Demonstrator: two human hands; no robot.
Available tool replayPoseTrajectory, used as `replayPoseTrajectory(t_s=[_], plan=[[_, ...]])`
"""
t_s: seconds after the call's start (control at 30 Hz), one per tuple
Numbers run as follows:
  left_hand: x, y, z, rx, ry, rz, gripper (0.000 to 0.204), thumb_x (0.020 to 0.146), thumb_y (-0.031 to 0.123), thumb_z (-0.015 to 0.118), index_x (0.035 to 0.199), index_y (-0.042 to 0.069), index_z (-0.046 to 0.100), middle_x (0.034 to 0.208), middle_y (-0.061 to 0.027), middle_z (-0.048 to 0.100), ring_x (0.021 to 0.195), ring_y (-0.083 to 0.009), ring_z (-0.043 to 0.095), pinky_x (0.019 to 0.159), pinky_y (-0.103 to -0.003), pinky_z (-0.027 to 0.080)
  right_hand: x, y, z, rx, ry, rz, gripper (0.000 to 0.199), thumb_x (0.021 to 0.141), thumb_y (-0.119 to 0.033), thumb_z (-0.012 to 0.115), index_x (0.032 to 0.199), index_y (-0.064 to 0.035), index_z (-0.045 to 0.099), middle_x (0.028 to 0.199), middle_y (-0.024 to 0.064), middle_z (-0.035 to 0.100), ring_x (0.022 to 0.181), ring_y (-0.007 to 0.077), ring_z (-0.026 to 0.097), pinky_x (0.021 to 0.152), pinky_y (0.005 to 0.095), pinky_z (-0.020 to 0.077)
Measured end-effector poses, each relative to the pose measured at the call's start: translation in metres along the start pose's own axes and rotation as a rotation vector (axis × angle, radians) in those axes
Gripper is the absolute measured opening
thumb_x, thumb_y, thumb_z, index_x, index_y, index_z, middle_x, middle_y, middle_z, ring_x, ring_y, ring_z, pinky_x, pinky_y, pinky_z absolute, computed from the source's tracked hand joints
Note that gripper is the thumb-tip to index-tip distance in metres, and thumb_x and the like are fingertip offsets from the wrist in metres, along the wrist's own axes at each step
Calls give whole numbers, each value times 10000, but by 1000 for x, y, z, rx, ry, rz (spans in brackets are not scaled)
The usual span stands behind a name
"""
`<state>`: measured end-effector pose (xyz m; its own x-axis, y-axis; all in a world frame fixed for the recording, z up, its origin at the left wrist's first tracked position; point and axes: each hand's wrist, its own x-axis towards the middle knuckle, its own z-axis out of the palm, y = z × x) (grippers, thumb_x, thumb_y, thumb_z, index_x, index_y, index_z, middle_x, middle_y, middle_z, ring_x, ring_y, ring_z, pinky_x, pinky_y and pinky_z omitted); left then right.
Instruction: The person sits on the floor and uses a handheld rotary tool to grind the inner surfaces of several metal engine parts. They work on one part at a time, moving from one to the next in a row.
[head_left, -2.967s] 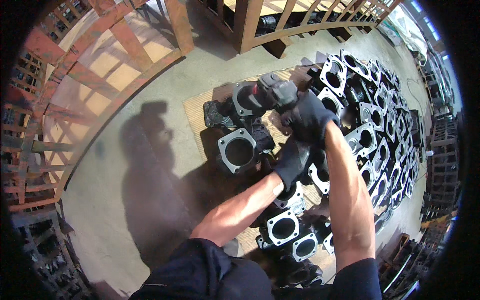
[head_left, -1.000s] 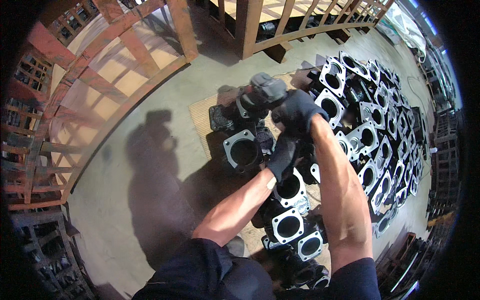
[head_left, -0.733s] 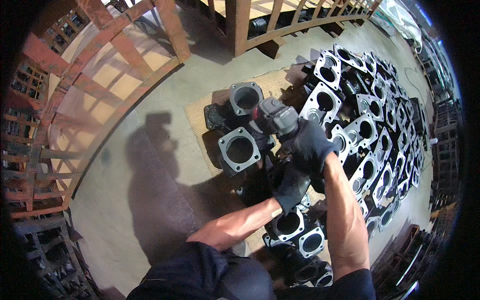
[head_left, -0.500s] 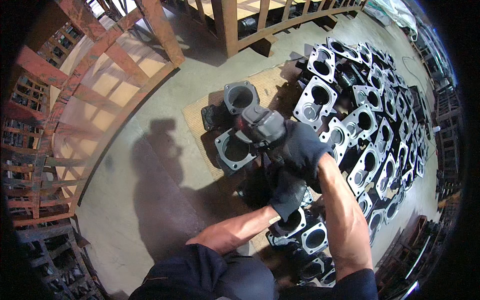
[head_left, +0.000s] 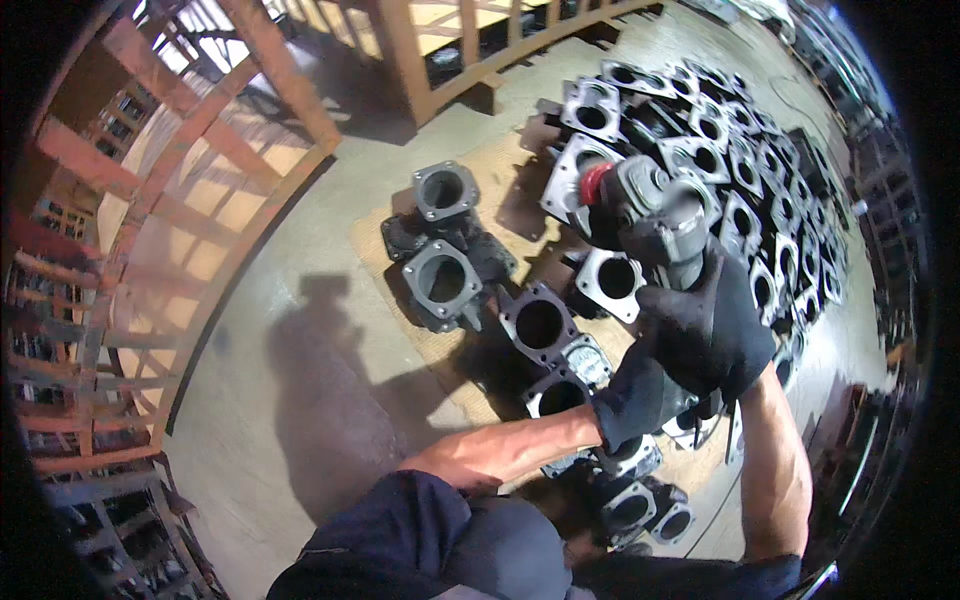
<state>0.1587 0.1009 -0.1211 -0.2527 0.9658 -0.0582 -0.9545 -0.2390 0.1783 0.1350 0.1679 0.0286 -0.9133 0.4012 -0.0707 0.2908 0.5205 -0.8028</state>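
Note:
My two hands wear dark gloves. My right hand is closed around a grey-and-black hand-held power tool with a red round piece at its front. Just below it my left hand is closed at the tool's rear, its fingers mostly hidden. The tool hovers over the near-left side of a large group of metal castings with bright flat flanges and round bores. Left of the tool stand a casting with a square flange and another flanged casting. A darker-faced casting lies nearer my left forearm.
Tan corrugated sheeting lies under the castings on the concrete floor. A rusty brown metal rack stands at the left, another rack behind. More castings lie near my body. Dark racks line the right.
Both hands and the tool have moved right, from above the left castings to the larger group. The view has shifted too, and the left castings are now uncovered.

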Motion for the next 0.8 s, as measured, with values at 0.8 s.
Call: replayPoseTrajectory(t_s=[0.8], plan=[[55,-307,234,1192,-819,-357,368,863,211,748,1101,-19,587,918,-141,714,758,-178,692,660,-311,562,-400,170,-291,596,938,-289,349,903,-280,598,1115,-6,639,986,114,668,844,212,673,751,341,573]])
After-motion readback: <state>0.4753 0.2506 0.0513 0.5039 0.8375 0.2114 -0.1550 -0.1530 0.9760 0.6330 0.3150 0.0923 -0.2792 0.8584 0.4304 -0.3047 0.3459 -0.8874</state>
